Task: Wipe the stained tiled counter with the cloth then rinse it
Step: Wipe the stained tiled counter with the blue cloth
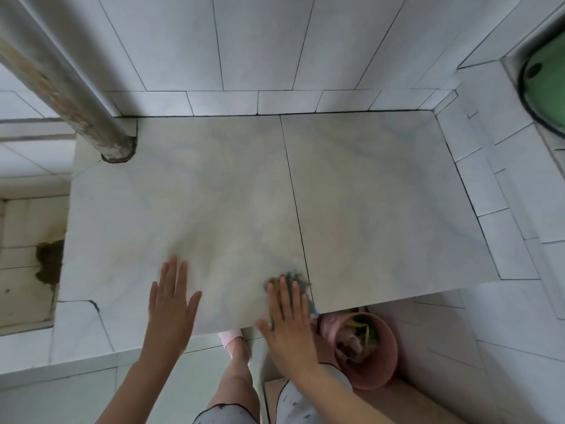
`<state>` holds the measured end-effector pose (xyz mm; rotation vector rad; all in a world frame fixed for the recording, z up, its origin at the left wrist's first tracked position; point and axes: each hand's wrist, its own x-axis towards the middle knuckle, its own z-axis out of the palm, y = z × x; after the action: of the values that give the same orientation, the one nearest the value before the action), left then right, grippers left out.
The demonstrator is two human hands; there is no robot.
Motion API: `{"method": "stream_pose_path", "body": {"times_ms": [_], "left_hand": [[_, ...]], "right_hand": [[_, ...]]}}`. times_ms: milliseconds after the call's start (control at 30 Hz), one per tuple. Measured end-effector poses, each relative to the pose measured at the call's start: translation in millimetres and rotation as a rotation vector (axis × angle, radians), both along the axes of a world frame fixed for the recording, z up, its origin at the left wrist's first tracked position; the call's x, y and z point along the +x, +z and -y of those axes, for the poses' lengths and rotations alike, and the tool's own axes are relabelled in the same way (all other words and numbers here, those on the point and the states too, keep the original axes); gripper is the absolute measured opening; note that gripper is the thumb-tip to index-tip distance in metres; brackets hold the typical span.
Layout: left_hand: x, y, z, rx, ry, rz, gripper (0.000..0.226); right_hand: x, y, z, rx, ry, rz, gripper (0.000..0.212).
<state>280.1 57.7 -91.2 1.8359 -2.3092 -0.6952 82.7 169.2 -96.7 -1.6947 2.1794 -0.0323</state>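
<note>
Noted at far left, below worktop level, a dark crumbled patch (49,261) in a lower tiled surface. Recorded a thick, stained grey pipe (61,87) slanting down from the upper left and meeting the rear left corner of the worktop (214,179). Found the worktop faced with two large pale marbled tiles, with yellowish staining across the left one. Logged a dark crack (93,302) near the front left corner. Observed the left hand (171,304) laid flat on the left tile close to the front edge, fingers straight and slightly spread, holding nothing. Marked a dark grout line (293,194) running front to back between the two tiles. Located the cloth (301,280), blue and yellowish, bunched on the worktop at the front edge, right at the near end of the grout line. Observed the right hand (287,325) pressed flat on the cloth, fingers straight over it and not curled round it; outline blurred. Confirmed the two hands apart, side by side, both palms down. Seen beneath the front edge a foot in a pale pink slipper (230,335) on the floor. Noted to the right of it, partly under the worktop, a pink bucket (379,377) holding scraps; contents not identifiable. Recorded white wall tiles (260,41) behind and to the right of the worktop. Noted at far upper right part of a green basin (547,87) with a dark rim, cut off by the frame edge.
</note>
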Motion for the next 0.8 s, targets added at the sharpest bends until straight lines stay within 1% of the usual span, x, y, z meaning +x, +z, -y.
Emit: {"method": "stream_pose_path", "body": {"times_ms": [100,167,233,300,367,500,567,633,667,700,800], "left_hand": [[23,0,2,-0.009,0.015,0.026,0.060],[38,-2,3,0.006,0.020,0.045,0.064],[50,-3,6,0.002,0.024,0.052,0.069],[60,-4,9,-0.006,0.030,0.052,0.069],[67,-4,12,-0.015,0.038,0.043,0.063],[73,-4,19,-0.011,0.051,0.019,0.061],[75,-3,23,-0.019,0.048,0.012,0.061],[75,-2,27,-0.014,0.061,-0.001,0.061],[76,-2,28,-0.013,0.068,-0.004,0.062],[76,-2,30,-0.015,0.072,-0.004,0.062],[78,0,34,-0.027,0.072,-0.004,0.061]], "right_hand": [[59,3,12,-0.027,0.137,0.050,0.060],[83,2,24,-0.026,0.212,0.046,0.059],[92,-1,35,-0.032,0.247,0.054,0.056],[82,-5,38,-0.040,0.261,0.089,0.052],[52,-12,37,-0.057,0.203,0.067,0.051],[-27,-16,39,-0.012,-0.108,-0.077,0.063],[-40,-12,45,-0.011,-0.215,-0.064,0.068],[-25,-8,58,-0.018,-0.320,-0.054,0.070],[-11,-6,66,-0.022,-0.340,-0.054,0.068],[6,-4,75,-0.024,-0.315,-0.051,0.066],[64,-1,89,-0.054,-0.139,-0.018,0.061]]}}
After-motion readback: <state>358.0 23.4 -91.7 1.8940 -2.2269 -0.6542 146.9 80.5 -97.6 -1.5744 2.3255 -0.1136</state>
